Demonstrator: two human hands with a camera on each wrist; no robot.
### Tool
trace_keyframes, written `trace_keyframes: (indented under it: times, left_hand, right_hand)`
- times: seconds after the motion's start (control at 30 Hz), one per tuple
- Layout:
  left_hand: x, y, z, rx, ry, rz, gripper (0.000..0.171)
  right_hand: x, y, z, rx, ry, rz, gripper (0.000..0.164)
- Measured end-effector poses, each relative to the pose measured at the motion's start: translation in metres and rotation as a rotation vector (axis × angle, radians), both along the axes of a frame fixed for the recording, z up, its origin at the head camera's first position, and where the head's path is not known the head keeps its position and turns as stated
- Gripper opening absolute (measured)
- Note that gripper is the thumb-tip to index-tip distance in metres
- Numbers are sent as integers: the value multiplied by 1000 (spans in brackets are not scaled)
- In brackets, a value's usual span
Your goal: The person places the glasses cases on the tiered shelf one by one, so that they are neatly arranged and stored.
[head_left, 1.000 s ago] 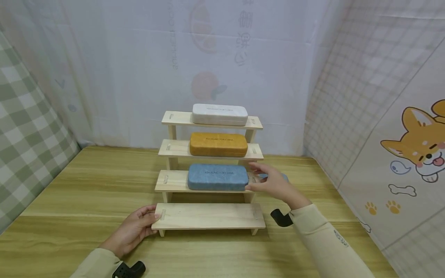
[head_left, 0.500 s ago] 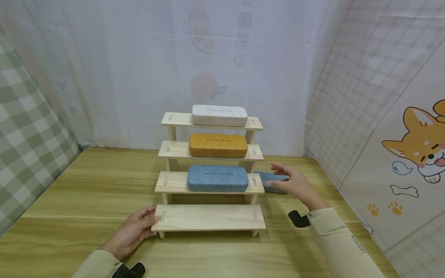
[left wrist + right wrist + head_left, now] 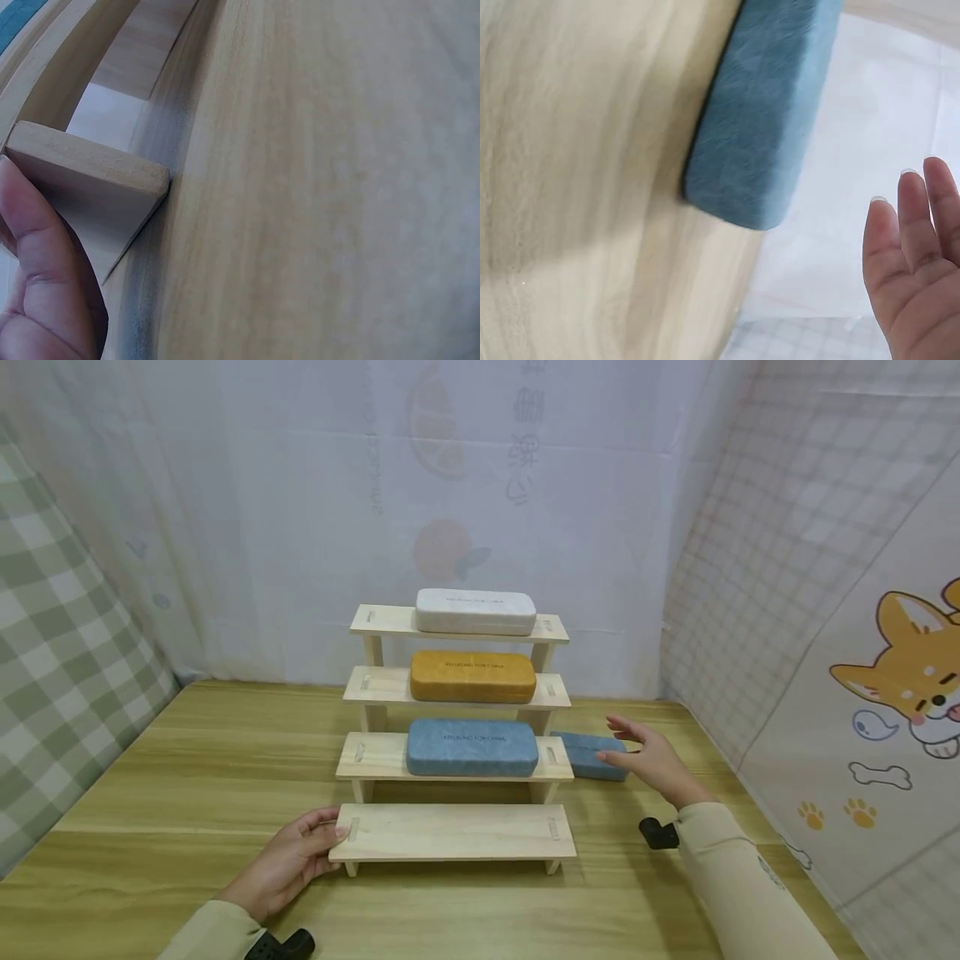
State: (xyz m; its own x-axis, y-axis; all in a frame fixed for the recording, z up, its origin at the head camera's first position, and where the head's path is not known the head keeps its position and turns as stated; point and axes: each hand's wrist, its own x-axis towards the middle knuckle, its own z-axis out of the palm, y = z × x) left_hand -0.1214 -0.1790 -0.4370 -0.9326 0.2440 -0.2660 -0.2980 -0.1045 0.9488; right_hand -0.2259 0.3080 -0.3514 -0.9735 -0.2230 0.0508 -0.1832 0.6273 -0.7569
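In the head view a four-tier wooden display stand [image 3: 450, 833] stands on the table. My left hand [image 3: 288, 864] pinches the left end of its lowest step, the thumb on the board's edge; the left wrist view shows it beside the stand's leg [image 3: 90, 161]. A second blue glasses case [image 3: 585, 758] lies on the table right of the stand, partly behind it. My right hand [image 3: 652, 760] hovers by that case's right end, holding nothing. Its fingers are extended, apart from the case [image 3: 757, 112] in the right wrist view.
On the stand's upper steps sit a white glasses case [image 3: 476, 612], a mustard-yellow one [image 3: 472, 677] and a blue one [image 3: 472, 747]. The bottom step is bare. White curtains [image 3: 300, 527] hang behind the table, with a patterned cloth [image 3: 825, 652] at right.
My right hand has moved right, from beside the blue case on the stand to near the blue case on the table. My left hand keeps its hold on the lowest step.
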Motion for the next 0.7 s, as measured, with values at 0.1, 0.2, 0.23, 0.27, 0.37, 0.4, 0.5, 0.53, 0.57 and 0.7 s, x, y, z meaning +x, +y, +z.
trace_keyframes:
  times: [0.1,0.2,0.23,0.27,0.37,0.4,0.5,0.53,0.57,0.7]
  left_hand:
    - [0,0,0,3,-2,6,69]
    - [0,0,0,5,1,7,69]
    - [0,1,0,6,2,7,69]
    - [0,1,0,7,3,6,69]
    - [0,0,0,4,6,4,68]
    - [0,0,0,3,6,5,68]
    - [0,0,0,1,4,4,68]
    - [0,0,0,0,3,3,68]
    - [0,0,0,0,2,1,68]
    - [0,0,1,0,1,-7,69]
  right_hand:
    - [-6,4,-6,5,-14,-17,81]
    - [-12,7,-12,24,-21,-36,82]
    - [-13,8,-13,31,-24,-40,82]
    - [-15,9,-15,36,-28,-44,83]
    - [-19,12,-19,55,-37,-52,84]
    - [-21,12,-21,57,-42,-53,84]
    - [-24,14,-24,68,-57,-52,86]
    - [-25,15,-25,73,-62,-51,86]
    - [-26,15,-26,79,-68,-50,86]
    - [-29,19,-31,102,-96,-51,87]
